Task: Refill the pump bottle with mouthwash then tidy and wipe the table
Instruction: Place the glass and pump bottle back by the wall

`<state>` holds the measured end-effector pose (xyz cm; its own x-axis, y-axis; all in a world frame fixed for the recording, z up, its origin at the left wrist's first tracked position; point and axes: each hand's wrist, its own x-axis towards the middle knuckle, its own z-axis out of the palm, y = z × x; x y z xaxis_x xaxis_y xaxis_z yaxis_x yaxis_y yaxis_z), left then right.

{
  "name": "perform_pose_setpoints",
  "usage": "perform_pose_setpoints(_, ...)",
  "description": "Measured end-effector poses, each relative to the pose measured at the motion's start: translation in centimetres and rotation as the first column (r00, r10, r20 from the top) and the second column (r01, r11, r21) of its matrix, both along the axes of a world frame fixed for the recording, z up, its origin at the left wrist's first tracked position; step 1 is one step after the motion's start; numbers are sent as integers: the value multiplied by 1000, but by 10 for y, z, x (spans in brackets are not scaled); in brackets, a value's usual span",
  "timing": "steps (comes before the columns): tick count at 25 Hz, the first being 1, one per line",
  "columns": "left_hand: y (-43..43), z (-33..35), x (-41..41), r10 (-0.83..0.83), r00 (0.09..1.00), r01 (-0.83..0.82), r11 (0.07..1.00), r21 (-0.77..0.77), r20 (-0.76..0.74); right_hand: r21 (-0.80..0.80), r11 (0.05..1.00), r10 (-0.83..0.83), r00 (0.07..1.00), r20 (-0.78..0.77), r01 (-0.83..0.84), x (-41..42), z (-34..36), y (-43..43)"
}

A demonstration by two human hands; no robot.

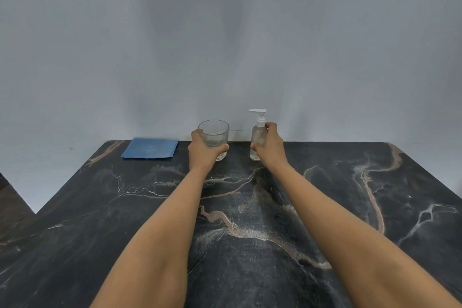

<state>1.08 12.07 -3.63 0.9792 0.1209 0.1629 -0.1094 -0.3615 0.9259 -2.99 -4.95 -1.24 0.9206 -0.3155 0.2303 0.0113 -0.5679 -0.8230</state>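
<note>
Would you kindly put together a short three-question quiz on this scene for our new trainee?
1. True or false: the pump has already been taken off the bottle.
2. Which hand grips the glass? A) left B) right C) neither
3. Fill in: the folded blue cloth lies to the ___ of the glass.

Key
1. False: the pump sits on the bottle.
2. A: the left hand grips the glass, and the right hand grips the bottle.
3. left
</note>
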Motion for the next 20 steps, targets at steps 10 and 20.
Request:
perform_pose_setpoints(10, 4, 2, -35, 81, 992, -85, 996, -33, -98, 16, 997, -71, 994, -85, 73, -40, -25, 1)
perform_pose_setpoints(20, -3, 41, -179, 49, 998, -49, 998, 30, -31, 48, 996, -73, 997, 0, 73, -173, 19, 25)
